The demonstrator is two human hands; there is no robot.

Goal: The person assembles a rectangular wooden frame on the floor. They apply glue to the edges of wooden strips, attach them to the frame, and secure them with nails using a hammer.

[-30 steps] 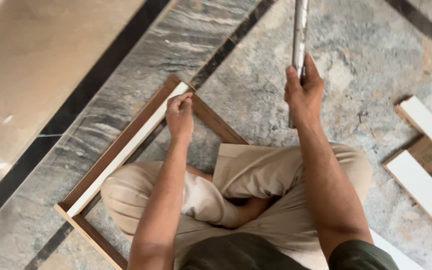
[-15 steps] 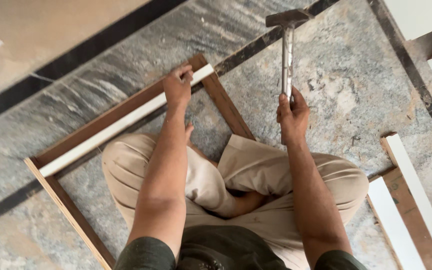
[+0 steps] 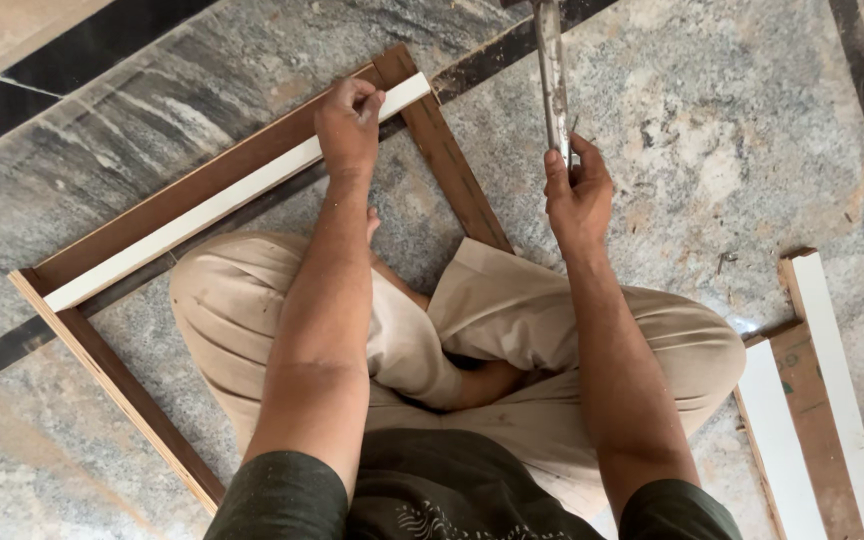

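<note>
I sit cross-legged on a stone floor inside a brown wooden frame (image 3: pixel 452 170). A white strip (image 3: pixel 202 215) lies along the frame's far rail. My left hand (image 3: pixel 349 125) presses down on that strip near the frame's far right corner, fingers curled as if pinching something small that I cannot make out. My right hand (image 3: pixel 577 190) grips the metal handle of a hammer (image 3: pixel 552 80), which is raised upright; its head is cut off by the top edge of the view.
More white-edged wooden pieces (image 3: pixel 812 400) lie on the floor at the right. A dark band (image 3: pixel 12 110) runs across the grey marble floor (image 3: pixel 732 130) behind the frame. My knees in beige trousers (image 3: pixel 512 330) fill the frame's inside.
The hammer has risen, its head leaving the top of the view. My left hand has stayed on the white strip near the corner. The view has shifted slightly.
</note>
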